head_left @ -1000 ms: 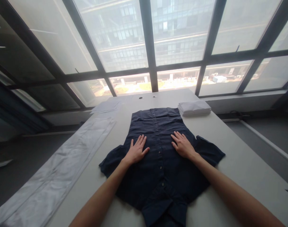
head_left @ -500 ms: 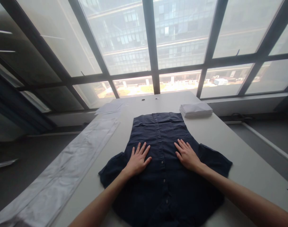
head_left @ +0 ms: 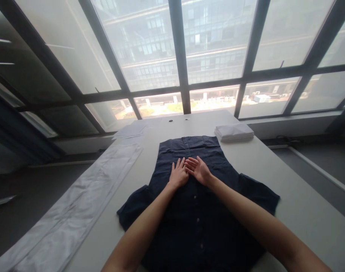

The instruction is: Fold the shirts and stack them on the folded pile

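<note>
A dark navy short-sleeved button-up shirt (head_left: 186, 215) lies spread flat on the white table (head_left: 297, 211), its hem side far from me or its collar hidden; I cannot tell which end is which. Light buttons run down its middle. My left hand (head_left: 178, 174) rests on the cloth just left of the button line, fingers stretched out. Beside it, almost touching, my right hand (head_left: 200, 170) is turned on its edge with the palm facing left and the fingers extended. Neither hand holds anything.
White cloth (head_left: 84, 196) lies along the table's left edge, with white sheets (head_left: 129, 130) beyond it. A folded white stack (head_left: 234, 132) sits at the back right. Large windows (head_left: 212, 41) rise behind the table. A dark curtain (head_left: 16, 132) hangs at the left.
Both hands have slid inward over the shirt and a little away from me, meeting near the button line. My right hand has turned from palm down onto its edge.
</note>
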Motion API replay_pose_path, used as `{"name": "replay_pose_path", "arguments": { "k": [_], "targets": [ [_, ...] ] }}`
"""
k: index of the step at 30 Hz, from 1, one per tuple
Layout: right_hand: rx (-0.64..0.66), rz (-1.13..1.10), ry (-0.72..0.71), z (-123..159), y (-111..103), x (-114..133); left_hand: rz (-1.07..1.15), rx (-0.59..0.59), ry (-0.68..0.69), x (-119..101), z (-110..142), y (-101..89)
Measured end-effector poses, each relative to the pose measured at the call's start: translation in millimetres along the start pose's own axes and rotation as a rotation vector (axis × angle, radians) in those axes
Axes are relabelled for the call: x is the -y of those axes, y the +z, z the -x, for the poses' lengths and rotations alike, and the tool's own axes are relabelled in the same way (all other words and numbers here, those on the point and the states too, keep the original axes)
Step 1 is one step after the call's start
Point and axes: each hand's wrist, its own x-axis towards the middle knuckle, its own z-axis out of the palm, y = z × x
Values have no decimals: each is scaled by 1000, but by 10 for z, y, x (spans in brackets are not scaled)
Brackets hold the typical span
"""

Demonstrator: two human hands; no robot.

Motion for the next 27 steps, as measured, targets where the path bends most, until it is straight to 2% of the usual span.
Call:
{"name": "replay_pose_path", "arguments": {
  "k": [3, 6, 9, 12, 15, 18, 20, 22, 25, 27],
  "targets": [
    [-14, -36, 49, -92, -379, 157, 3, -45, -17, 19, 19, 40],
    [-58, 60, -53, -167, -813, 483, 11, -58, -18, 19, 9, 49],
    [-231, 130, -202, -210, -1183, 846, 26, -68, -20, 22, -4, 66],
    [-393, 129, -304, -232, -1370, 1094, 45, -74, -20, 39, -1, 76],
    [-436, 144, -355, -261, -1298, 1129, 84, -54, -34, 41, -12, 46],
    [-326, 174, -374, -298, -1018, 955, 254, -84, -15, -41, -79, -10],
    [-203, 171, -348, -323, -803, 771, 544, -154, 27, -151, -158, -32],
    [-95, 170, -299, -348, -635, 581, 976, -193, 23, -266, -244, -25],
    [-38, 256, -236, -383, -538, 374, 1613, -69, -126, -323, -340, 21],
    [-39, 301, -215, -399, -564, 317, 1803, 42, -203, -236, -369, 40]
  ]
}}
